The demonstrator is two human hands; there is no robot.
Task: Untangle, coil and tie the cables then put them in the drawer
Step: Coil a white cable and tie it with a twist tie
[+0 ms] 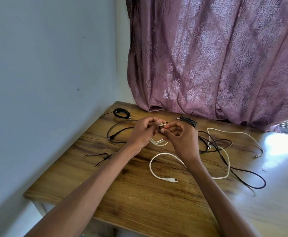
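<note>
Both hands meet above the middle of the wooden tabletop (139, 199), working on a small white coil (158, 141) held between them. The left hand (142, 132) has its fingers (154, 120) curled round the top of the coil; the right hand (180, 137) pinches with thumb and forefinger what looks like a thin black tie (163, 126) at the coil's crown. The step in hand appears to be cinching that tie: it would go best with the loops kept stacked flat in the left grip while the right draws the tie snug, not so tight as to kink the cord. Beyond the coil, towards the curtain (216, 57), lie two black bundles (122, 114) already coiled. Right of the coil sprawls a loose tangle of white and black cables (225, 151); nearer the viewer lies a white connector end (169, 179). Left of the coil lie spare black ties (100, 157). No drawer is in sight.
</note>
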